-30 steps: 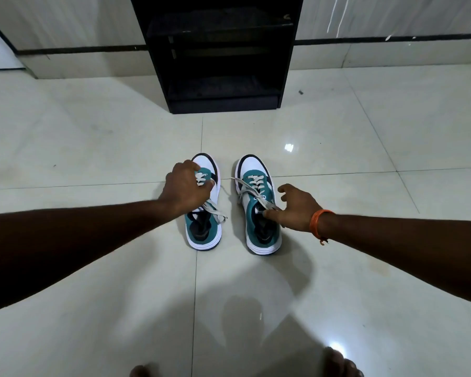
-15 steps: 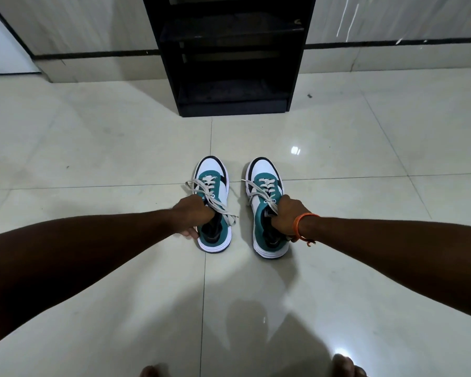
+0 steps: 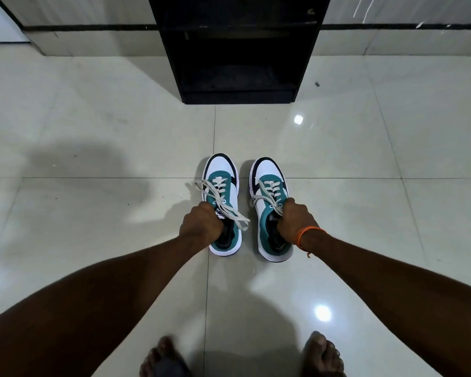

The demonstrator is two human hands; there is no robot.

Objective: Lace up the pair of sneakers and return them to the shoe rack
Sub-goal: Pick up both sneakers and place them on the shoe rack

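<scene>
Two teal, white and black sneakers are side by side over the pale tiled floor, toes pointing away from me. My left hand (image 3: 200,225) grips the tongue and collar of the left sneaker (image 3: 221,172). Its cream laces hang loose to both sides. My right hand (image 3: 294,223), with an orange band at the wrist, is closed on the opening of the right sneaker (image 3: 268,174). I cannot tell whether the soles touch the floor. The black shoe rack (image 3: 237,50) stands straight ahead against the wall, its lowest shelf bare.
Glossy floor tiles (image 3: 93,131) spread all around, with light glare spots. My two bare feet (image 3: 322,355) show at the bottom edge. A small dark speck (image 3: 316,84) lies to the right of the rack. The wall skirting runs behind.
Both hands slid back from the laces to the shoe openings and closed on them. The view has moved closer to the rack, and my feet have come into sight.
</scene>
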